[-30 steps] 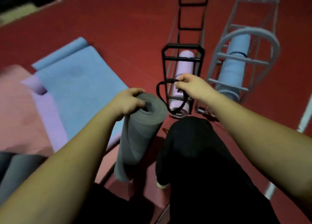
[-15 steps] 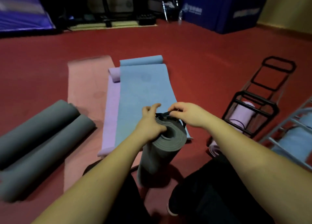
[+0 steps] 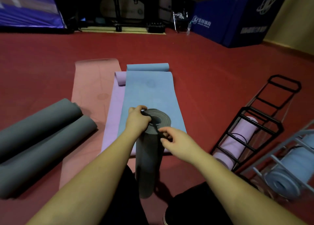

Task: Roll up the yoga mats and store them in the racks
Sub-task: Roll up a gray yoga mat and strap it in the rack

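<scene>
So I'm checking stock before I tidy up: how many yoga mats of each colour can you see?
Grey rolled foam mats: 3
Blue mats: 2, flat, rolled in the white metal rack
Lilac mats: 2, flat, rolled in the black wire rack
Pink flat mat: 1
Total: 8

A rolled grey mat (image 3: 149, 156) stands upright on the red floor at lower centre, its spiral end facing up, a black strap (image 3: 153, 124) lying across that end. Behind it, blue (image 3: 149, 95), lilac (image 3: 114, 109) and pink (image 3: 90, 92) mats lie mostly flat, overlapping, the blue and lilac curled at their far ends. Two rolled grey mats (image 3: 39, 140) lie side by side at left. At right, a black rack (image 3: 258, 123) holds a rolled pink mat (image 3: 237, 140); a white rack (image 3: 288, 156) holds a rolled pale blue one (image 3: 285, 173).
</scene>
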Available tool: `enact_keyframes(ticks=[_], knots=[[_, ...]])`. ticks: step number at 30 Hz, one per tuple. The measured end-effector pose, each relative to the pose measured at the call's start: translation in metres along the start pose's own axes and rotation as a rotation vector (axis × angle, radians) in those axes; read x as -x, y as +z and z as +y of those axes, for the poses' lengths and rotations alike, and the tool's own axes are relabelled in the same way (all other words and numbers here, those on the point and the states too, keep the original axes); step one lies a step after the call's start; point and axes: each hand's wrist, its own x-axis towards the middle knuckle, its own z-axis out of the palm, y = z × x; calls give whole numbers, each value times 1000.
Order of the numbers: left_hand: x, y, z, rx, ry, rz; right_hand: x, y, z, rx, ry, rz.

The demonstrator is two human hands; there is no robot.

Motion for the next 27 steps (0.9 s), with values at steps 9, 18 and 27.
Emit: enact_keyframes(ticks=[9,18,27], knots=[[-2,2,-14,551,-212,194,-8,25,-5,-231,39,161],[-1,5,-59,499,-138,79,-18,29,38,55,9,184],[-8,-42,-98,-165,265,-436,-29,6,52,208,-127,127]])
